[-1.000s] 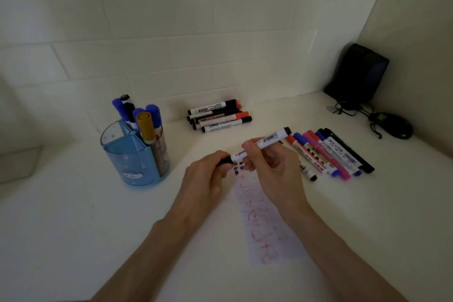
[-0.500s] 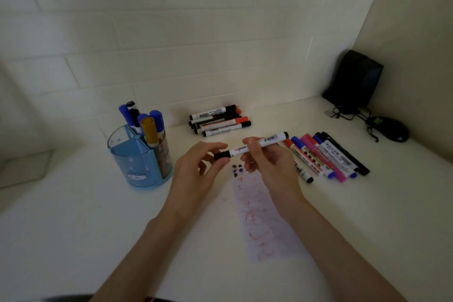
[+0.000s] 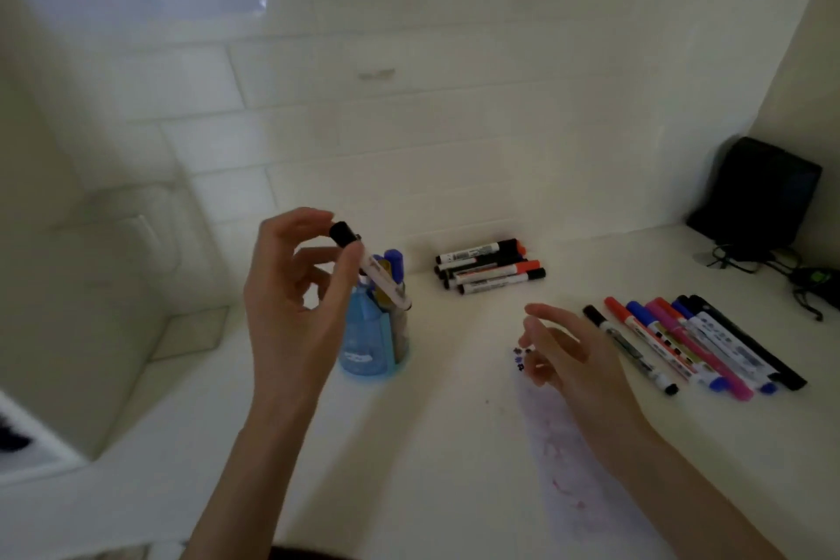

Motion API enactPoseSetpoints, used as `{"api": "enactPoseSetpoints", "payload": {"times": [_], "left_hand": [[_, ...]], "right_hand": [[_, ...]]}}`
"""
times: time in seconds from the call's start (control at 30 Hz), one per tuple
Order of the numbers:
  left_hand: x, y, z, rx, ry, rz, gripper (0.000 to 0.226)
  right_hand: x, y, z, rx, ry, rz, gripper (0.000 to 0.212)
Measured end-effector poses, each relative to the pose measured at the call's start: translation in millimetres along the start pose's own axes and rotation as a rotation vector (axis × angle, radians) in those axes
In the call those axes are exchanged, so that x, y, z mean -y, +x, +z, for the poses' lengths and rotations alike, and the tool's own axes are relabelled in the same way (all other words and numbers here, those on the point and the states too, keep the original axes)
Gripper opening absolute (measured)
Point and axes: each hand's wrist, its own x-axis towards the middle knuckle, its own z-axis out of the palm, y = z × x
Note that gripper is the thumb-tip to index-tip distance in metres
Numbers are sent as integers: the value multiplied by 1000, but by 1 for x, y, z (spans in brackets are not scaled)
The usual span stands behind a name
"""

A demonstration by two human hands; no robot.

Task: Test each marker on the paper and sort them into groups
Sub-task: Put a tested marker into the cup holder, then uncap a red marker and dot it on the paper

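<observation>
surface: white tabletop (image 3: 432, 446).
left of middle: a blue pen holder (image 3: 363, 346) stands upright with markers in it.
back, near the wall: a pile of markers (image 3: 491, 266) lying sideways, touching one another.
right: a row of markers (image 3: 691, 346) side by side, with black, red, blue and pink caps.
front: a paper strip (image 3: 568, 446) with reddish scribbles, dark marks at its far end.
far right corner: a black case (image 3: 754, 196), dark cords (image 3: 736, 257) beside it.
</observation>
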Motion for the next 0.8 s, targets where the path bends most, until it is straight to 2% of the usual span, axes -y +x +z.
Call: {"api": "enactPoseSetpoints", "payload": {"times": [0.1, 0.23, 0.33, 0.6, 0.8], "left_hand": [[7, 12, -21, -34, 115, 63, 27], [16, 19, -36, -69, 144, 99, 27], [24, 18, -34, -22, 181, 105, 28], [38, 5, -25, 97, 280, 10, 26], [51, -13, -23, 213, 452, -35, 30]], "right_hand": [[-4, 2, 0, 5, -102, -32, 32], [-10, 3, 0, 56, -274, -123, 25], [-15, 3, 0, 67, -343, -148, 22], [-16, 4, -2, 83, -339, -164, 21], [-12, 3, -1, 66, -377, -162, 20]]}}
